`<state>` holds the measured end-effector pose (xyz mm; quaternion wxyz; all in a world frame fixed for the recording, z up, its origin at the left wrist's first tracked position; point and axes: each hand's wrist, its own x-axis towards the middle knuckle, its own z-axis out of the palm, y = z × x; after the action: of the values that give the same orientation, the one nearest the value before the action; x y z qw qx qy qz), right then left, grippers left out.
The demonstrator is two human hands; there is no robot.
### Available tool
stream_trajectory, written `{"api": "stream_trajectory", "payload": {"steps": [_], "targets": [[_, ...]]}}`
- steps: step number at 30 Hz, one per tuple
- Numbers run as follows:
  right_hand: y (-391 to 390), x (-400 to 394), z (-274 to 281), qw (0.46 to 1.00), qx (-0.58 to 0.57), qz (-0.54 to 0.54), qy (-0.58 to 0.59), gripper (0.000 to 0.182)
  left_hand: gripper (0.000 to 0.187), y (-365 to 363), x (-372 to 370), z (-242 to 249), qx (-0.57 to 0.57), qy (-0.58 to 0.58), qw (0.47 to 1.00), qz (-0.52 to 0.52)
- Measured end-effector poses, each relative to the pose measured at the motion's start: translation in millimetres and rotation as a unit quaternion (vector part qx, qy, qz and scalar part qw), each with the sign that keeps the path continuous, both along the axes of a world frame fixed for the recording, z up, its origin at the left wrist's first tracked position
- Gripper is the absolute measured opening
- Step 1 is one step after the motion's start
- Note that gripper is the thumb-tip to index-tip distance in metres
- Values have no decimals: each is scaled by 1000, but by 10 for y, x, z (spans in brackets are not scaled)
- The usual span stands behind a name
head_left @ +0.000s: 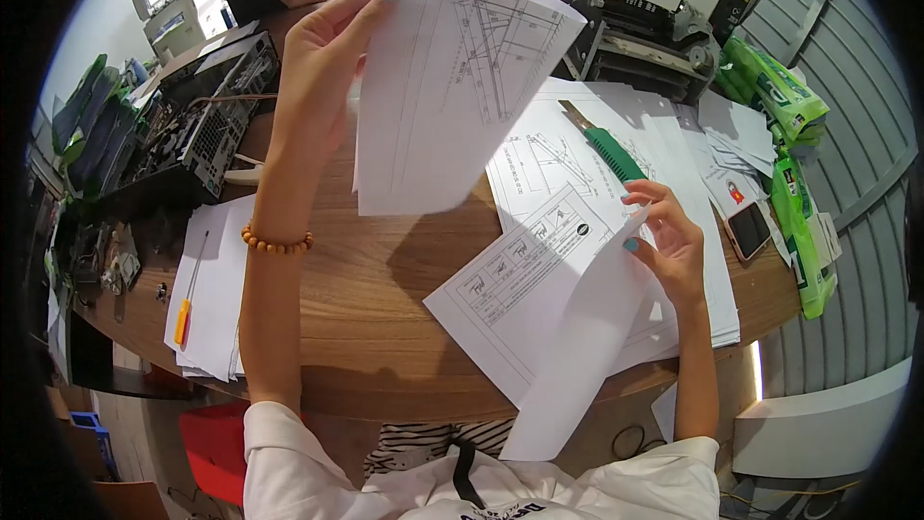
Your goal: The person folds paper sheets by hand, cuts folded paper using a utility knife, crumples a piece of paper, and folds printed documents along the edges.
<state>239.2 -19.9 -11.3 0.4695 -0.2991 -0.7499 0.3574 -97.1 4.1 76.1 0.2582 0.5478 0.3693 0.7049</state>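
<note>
The left hand pinches a lifted drawing sheet by its upper corner, left of the green cutter, a hold that appears to keep it clear of the surface. The right hand pinches a curled sheet just on the wearer's side of the cutter, presumably raising its edge off the pages. The lifted sheet's long axis seems near upright; the curled sheet's bend runs wearer-ward, away from the cutter.

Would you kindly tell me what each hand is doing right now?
Left hand: closed, holding up printed paper above the table.
Right hand: closed, pinching the edge of a curled sheet.
</note>
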Motion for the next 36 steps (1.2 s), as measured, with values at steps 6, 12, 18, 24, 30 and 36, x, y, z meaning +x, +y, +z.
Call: {"api": "stream_trajectory", "payload": {"steps": [6,12,18,24,30,36], "targets": [[9,6,-14,1000,3,-1,4,20,27,-15,5,19,-11,12,1000,-2],[-1,3,-8,1000,5,-6,-3,21,26,-68,88,41,-3,17,1000,-4],[-8,3,-2,1000,1,-11,-6,21,25,-73,80,39,-1,44,999,14],[-11,-1,3,1000,7,-8,-6,21,27,-61,41,38,2,84,996,17],[-10,5,-1,1000,10,-5,-5,21,28,-88,69,40,5,121,993,18],[-2,6,-16,1000,10,-3,-3,22,25,-103,146,39,49,101,994,-16]]}}
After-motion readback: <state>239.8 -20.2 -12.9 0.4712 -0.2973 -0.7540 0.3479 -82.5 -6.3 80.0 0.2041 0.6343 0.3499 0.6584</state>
